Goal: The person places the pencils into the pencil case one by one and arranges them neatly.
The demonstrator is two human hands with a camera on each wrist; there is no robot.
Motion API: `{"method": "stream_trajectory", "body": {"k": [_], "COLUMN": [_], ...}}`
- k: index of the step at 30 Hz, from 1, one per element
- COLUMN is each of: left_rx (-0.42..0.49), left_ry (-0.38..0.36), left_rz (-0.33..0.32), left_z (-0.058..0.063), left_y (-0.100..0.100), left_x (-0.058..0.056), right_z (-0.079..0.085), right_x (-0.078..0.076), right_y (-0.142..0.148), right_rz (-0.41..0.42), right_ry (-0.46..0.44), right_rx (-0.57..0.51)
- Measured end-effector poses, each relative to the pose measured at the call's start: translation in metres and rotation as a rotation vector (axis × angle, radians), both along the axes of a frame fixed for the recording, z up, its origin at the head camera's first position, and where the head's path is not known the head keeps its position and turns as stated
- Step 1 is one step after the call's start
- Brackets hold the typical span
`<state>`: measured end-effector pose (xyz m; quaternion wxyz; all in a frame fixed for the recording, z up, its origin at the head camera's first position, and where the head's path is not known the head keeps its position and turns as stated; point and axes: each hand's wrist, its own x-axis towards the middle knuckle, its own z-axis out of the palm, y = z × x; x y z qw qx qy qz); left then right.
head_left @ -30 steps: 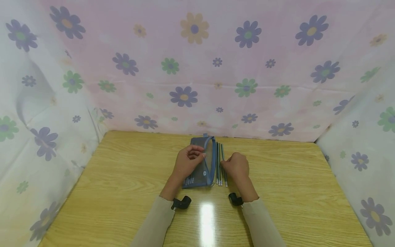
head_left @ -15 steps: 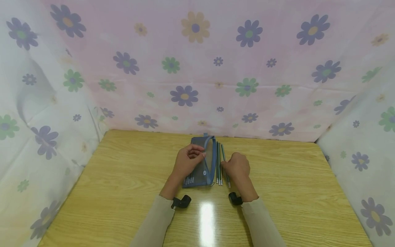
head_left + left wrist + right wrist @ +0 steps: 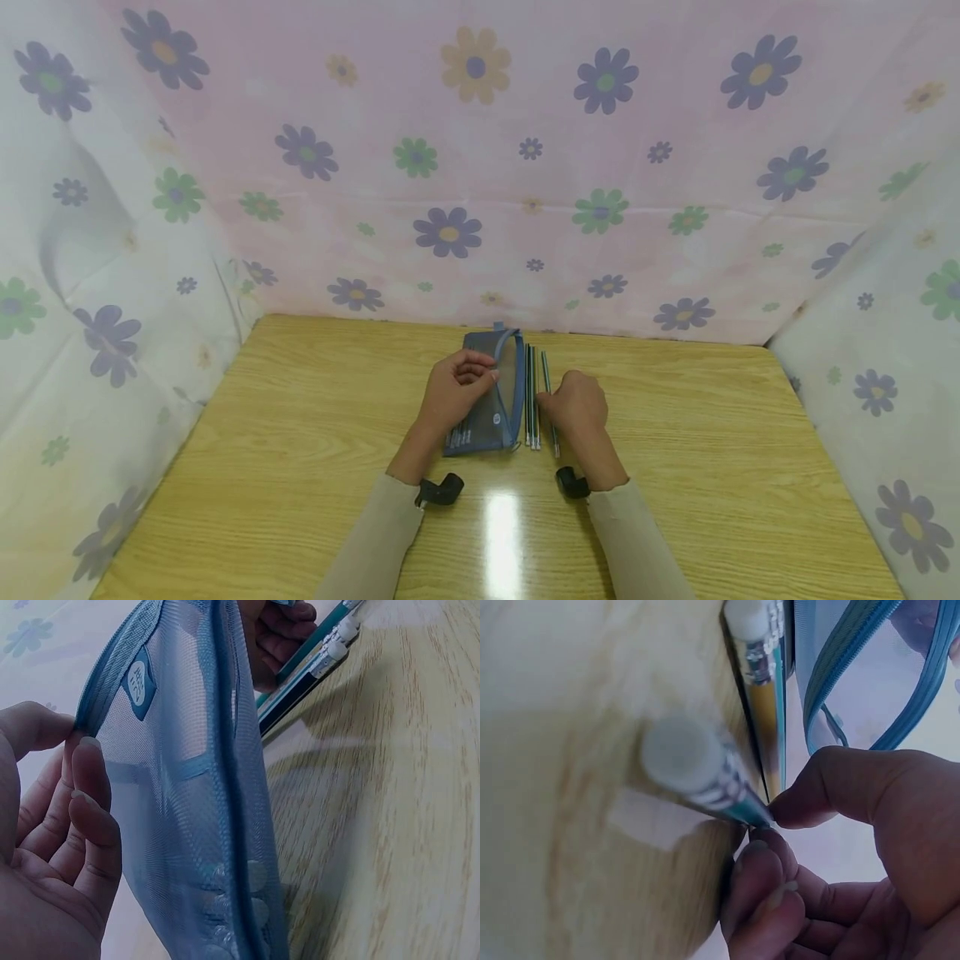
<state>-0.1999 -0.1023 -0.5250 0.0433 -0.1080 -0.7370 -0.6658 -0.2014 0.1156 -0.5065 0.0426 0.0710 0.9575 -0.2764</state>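
A blue mesh pencil case [image 3: 480, 429] lies on the table with its zipper spread apart. My left hand [image 3: 456, 396] pinches the zipper edge [image 3: 97, 697] between thumb and forefinger, holding the mouth wide. White eraser ends [image 3: 256, 909] of several pencils show through the mesh inside. To the right of the case, my right hand [image 3: 577, 404] pinches a teal pencil [image 3: 556, 442] between thumb and fingers. Its white eraser [image 3: 682, 755] points toward the near side. Between that pencil and the case lie several other pencils [image 3: 531, 417], side by side, erasers also facing near.
The wooden table [image 3: 315, 467] carries a bright light reflection near its front. A flowered cloth [image 3: 480, 167] hangs behind it and along both sides. Black wrist cameras [image 3: 442, 490] sit at both cuffs.
The teal pencil in my right hand has tilted and shifted slightly right, away from the other pencils. My left hand and the pencil case stay nearly still.
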Motion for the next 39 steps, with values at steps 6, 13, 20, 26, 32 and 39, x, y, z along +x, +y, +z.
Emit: {"method": "stream_trajectory", "body": {"k": [6, 13, 20, 26, 32, 39], "left_rx": [-0.008, -0.004, -0.001, 0.001, -0.001, 0.013], "left_ry": [0.004, -0.001, -0.016, -0.042, -0.042, -0.019], "left_rz": [0.005, 0.001, 0.000, -0.010, -0.029, -0.028], "left_z": [0.000, 0.000, 0.002, 0.005, 0.021, 0.038], "left_y": [0.000, 0.000, 0.000, 0.000, 0.001, 0.001], "left_x": [-0.001, 0.000, 0.001, 0.001, 0.007, 0.017], "right_z": [0.002, 0.002, 0.007, 0.013, 0.015, 0.017], "right_x": [0.001, 0.002, 0.004, 0.005, 0.005, 0.007], "right_y": [0.002, 0.005, 0.007, 0.006, 0.004, 0.000], "right_rz": [0.019, 0.045, 0.072, 0.084, 0.099, 0.111], "right_ry": [0.003, 0.030, 0.035, 0.026, 0.030, 0.042], "right_rx": [-0.027, -0.070, -0.124, -0.148, -0.193, -0.258]}}
